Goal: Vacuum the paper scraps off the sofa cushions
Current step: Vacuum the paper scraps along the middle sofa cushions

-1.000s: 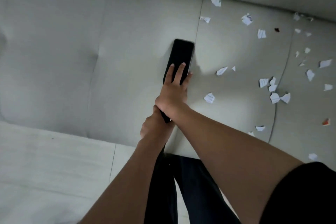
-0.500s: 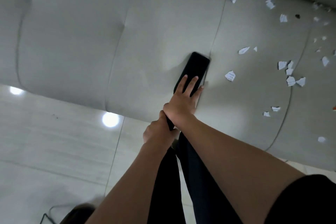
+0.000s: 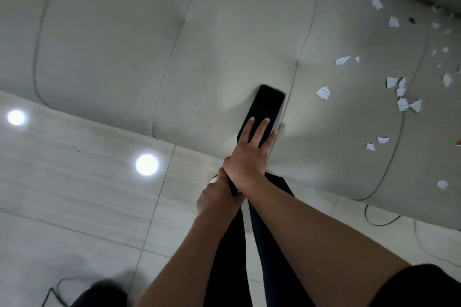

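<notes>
**Vacuum head flat on seat, front edge of sofa; scraps off to the right**

Nearest you: tiled floor (image 3: 74, 194), with two round light reflections (image 3: 147, 164) on it. A thin cable (image 3: 381, 222) loops on the floor below the sofa's front edge, to your right.

Your left hand (image 3: 217, 197) sits just off the front edge of the sofa (image 3: 224, 32). Its fingers are wrapped round the dark shaft of the vacuum (image 3: 268, 104), right under your other wrist. How tight the grip is cannot be told.

Your right hand (image 3: 249, 154) crosses above it. Its fingers are straight and spread a little, laid flat on the rear of the vacuum's black head, with nothing curled round it.

The head lies flat on the seat cushion, close to the front edge and just left of a seam. The fabric dips slightly around it.

The paper scraps (image 3: 323, 93) are all right of that seam. The closest one is near the head but clear of it. More lie in a loose cluster further right. Others trail away to the back edge of the seat, below the back cushions. One scrap sits alone near the front edge, far right.
</notes>
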